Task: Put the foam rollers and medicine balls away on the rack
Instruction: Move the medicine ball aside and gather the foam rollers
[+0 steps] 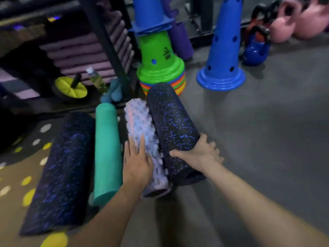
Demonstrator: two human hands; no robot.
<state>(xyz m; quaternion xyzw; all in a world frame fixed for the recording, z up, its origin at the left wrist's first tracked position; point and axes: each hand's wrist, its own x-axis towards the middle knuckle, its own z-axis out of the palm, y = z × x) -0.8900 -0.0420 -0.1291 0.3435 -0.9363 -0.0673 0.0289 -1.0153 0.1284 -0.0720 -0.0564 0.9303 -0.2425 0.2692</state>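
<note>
**Caller:** Foam rollers, four of them, lying side by side on the floor just in front of the rack [110, 50]. The right hand [199, 154] is wrapped over the near end of the speckled black roller [170, 125], thumb on top, fingers curled round the far side. The left hand [137, 163] lies flat on the knobbly lilac roller [142, 125], fingers spread and not clamped on it.

**Analyst:** And those two rollers touch along their length. Beside them sit the teal roller [106, 148] and a second speckled roller [62, 175] on the dotted mat [26, 184].

**Caller:** Where's the risk?

**Analyst:** That flat left palm, I'd say. With no real grip, the lilac one could roll into the teal roller if it's pushed. And the right hand holds the black roller only at one end, so the far end may sag and swing.

**Caller:** Swing into what?

**Analyst:** The stacked cones [160, 68], just beyond its far tip. The bottle [97, 80] and ab wheel [71, 86] stand close to the rack's foot too. No medicine balls that I can make out.
</note>
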